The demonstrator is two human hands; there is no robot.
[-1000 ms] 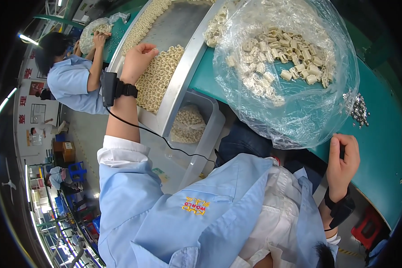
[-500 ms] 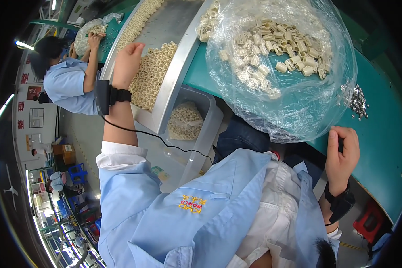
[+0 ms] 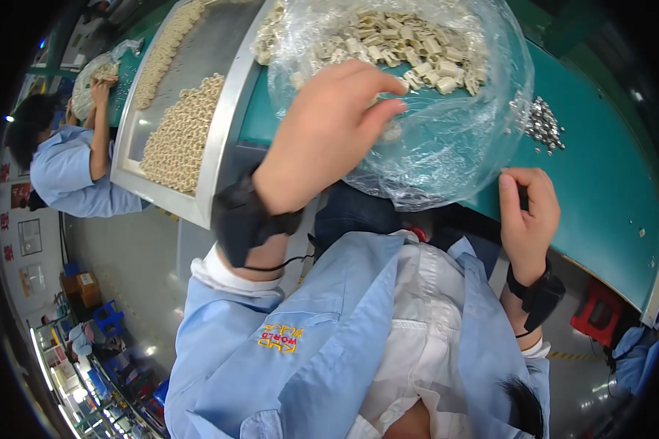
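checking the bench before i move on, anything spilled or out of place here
Nothing looks spilled. The cream parts sit inside the clear bag, more lie in the metal tray, and the small silver pieces form one loose heap on the green table.

- A large clear plastic bag (image 3: pixel 432 139) lies crumpled on the green table, holding pale cream-coloured small parts.
- A second clear bag (image 3: pixel 99 69) of similar parts sits far left, by a co-worker's hands.
- Red rectangular signs (image 3: pixel 7 212) hang on the left wall.
- A brown cardboard box (image 3: pixel 88 287) stands on the floor, lower left.
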